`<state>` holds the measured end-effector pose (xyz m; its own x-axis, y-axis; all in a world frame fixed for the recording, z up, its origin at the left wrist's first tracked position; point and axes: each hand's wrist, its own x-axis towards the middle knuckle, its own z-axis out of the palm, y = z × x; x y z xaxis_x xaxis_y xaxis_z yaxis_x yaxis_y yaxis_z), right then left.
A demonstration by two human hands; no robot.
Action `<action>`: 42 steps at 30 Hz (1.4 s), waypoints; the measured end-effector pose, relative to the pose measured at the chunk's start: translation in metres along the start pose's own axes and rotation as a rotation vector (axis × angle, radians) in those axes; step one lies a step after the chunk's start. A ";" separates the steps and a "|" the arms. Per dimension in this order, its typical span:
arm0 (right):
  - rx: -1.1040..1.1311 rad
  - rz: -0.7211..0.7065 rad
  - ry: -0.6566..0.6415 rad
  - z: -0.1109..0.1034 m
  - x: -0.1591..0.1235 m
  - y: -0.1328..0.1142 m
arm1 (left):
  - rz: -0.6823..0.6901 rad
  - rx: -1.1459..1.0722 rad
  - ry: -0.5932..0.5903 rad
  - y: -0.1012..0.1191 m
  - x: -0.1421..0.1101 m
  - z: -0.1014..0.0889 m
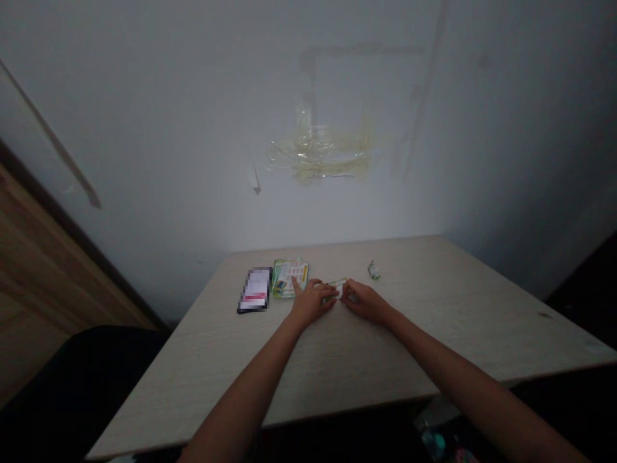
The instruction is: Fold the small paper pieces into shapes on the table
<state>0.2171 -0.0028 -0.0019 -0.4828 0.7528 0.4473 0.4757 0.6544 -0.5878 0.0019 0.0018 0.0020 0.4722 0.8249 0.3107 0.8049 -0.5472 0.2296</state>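
A white and green printed paper or packet (340, 290) lies on the table between my hands, mostly covered by them. My left hand (312, 302) rests flat over its left part, fingers stretched out and thumb apart. The fingers of my right hand (362, 301) are closed in a pinch at its right edge. Just beyond my left thumb is a small stack of green-edged printed packets (290, 271). A small crumpled green and white piece (374, 270) sits beyond my right hand.
A phone (255, 288) with a blurred lit screen lies left of the stack. The pale wooden table (366, 373) meets a wall (193, 128) bearing shiny tape (328, 154). At the left are a wooden panel (43, 270) and a dark object (87, 366).
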 end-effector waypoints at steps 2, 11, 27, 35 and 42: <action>0.018 0.059 0.074 -0.001 0.000 0.004 | 0.000 -0.014 0.003 0.000 0.000 0.000; -0.081 0.099 0.135 -0.002 -0.003 0.005 | -0.013 -0.011 0.001 0.000 -0.001 0.000; -0.408 0.103 0.088 -0.001 0.006 0.003 | -0.025 0.000 -0.023 0.000 0.001 -0.001; -0.524 0.261 0.117 -0.003 0.013 0.007 | -0.021 -0.039 -0.020 -0.001 0.001 0.000; -0.641 0.344 0.130 0.000 0.016 0.010 | -0.020 -0.025 -0.020 0.001 0.000 -0.002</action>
<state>0.2138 0.0156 -0.0008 -0.1565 0.8993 0.4083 0.9400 0.2626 -0.2180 0.0018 0.0015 0.0039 0.4633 0.8383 0.2876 0.8053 -0.5337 0.2584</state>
